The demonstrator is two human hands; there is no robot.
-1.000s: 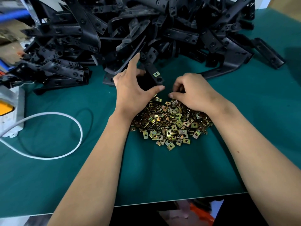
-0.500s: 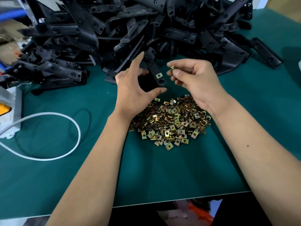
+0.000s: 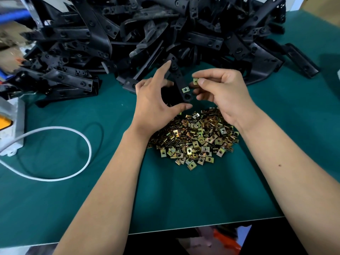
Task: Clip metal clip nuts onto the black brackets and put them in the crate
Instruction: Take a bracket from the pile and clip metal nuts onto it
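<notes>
My left hand (image 3: pixel 156 103) holds a black bracket (image 3: pixel 181 83) between thumb and fingers, just above the table. One clip nut (image 3: pixel 185 89) sits clipped on the bracket's near end. My right hand (image 3: pixel 224 92) pinches a second brass clip nut (image 3: pixel 195 81) between thumb and forefinger, close to the right of the bracket. Below both hands lies a heap of loose clip nuts (image 3: pixel 195 140) on the green mat. A big pile of black brackets (image 3: pixel 165 34) fills the back of the table. No crate is in view.
A white cable (image 3: pixel 77 137) loops over the green table (image 3: pixel 55 199) at the left, running to a white power strip (image 3: pixel 12 129). The table's front edge runs along the bottom. Cardboard and clutter sit at the far left.
My right hand picked a clip nut out of the heap, lifted it and brought it beside the bracket. My left hand has kept the bracket nearly still.
</notes>
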